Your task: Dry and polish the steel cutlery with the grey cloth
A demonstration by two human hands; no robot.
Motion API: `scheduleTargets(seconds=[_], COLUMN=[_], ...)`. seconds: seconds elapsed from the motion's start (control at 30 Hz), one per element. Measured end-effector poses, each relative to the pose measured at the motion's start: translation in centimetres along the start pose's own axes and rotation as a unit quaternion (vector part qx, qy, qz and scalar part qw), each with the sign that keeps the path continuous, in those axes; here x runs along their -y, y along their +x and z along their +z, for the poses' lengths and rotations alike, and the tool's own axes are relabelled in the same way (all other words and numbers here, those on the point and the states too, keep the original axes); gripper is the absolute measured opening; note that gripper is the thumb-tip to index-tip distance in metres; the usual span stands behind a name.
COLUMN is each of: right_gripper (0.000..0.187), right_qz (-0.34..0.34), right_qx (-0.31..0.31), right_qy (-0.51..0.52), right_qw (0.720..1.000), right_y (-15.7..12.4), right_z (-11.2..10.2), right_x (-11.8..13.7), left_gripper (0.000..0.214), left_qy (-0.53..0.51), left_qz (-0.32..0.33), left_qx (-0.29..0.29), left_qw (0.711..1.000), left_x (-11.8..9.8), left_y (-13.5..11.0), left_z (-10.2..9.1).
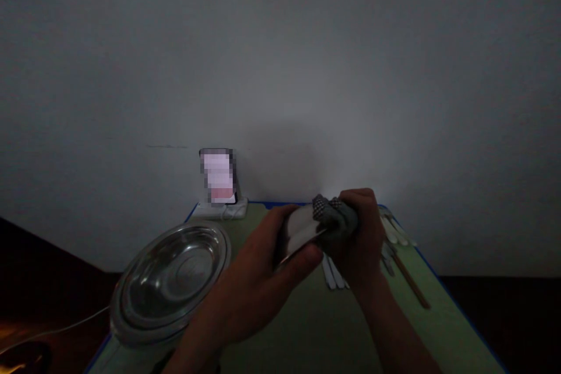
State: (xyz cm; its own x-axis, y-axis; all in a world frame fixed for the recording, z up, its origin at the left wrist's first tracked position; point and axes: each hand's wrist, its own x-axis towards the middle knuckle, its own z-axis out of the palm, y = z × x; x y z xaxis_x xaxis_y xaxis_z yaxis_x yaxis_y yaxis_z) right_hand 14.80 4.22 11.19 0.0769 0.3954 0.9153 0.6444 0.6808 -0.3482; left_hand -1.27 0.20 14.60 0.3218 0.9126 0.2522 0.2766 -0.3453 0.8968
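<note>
My left hand (263, 280) is wrapped round a shiny metal bowl (301, 227), held tilted above the table. Its far side is hidden by my hands, so I cannot see its full shape. Bunched in my right hand (368, 234) is a dark grey-green cloth (342, 221) with a checked edge, which lies against the bowl's right end. White-handled cutlery (332, 273) lies on the table just below, partly covered by my right hand and wrist.
Large stainless steel basins (175, 274), seemingly stacked, stand on the green table (302, 327) at left. A phone (218, 176) leans near the wall behind a white power strip (221, 209). At right lie more light-handled cutlery (397, 231) and brown chopsticks (411, 280).
</note>
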Motion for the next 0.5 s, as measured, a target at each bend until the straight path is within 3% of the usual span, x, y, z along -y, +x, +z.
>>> scheduleTargets(seconds=[0.17,0.27,0.4,0.5], right_gripper=[0.033,0.029,0.032,0.039], right_qz=[0.128,0.213,0.351,0.427], right_qx=[0.005,0.000,-0.049,-0.063], right_qy=[-0.006,0.034,0.146,0.218], right_qw=[0.992,0.976,0.924,0.875], right_y=[0.9,0.4,-0.6,-1.3], right_z=[1.0,2.1,4.1,5.6], right_x=[-0.5,-1.1,-0.7,0.5], left_gripper=[0.042,0.046,0.048,0.048], left_qy=[-0.175,-0.268,-0.400,-0.409], left_qz=[-0.022,-0.044,-0.014,0.001], left_qx=[-0.090,-0.152,-0.217,-0.278], left_qw=[0.980,0.950,0.890,0.869], left_x=[1.5,2.4,3.2,4.0], left_y=[1.4,2.0,2.1,1.9], left_z=[0.9,1.4,2.6,3.4])
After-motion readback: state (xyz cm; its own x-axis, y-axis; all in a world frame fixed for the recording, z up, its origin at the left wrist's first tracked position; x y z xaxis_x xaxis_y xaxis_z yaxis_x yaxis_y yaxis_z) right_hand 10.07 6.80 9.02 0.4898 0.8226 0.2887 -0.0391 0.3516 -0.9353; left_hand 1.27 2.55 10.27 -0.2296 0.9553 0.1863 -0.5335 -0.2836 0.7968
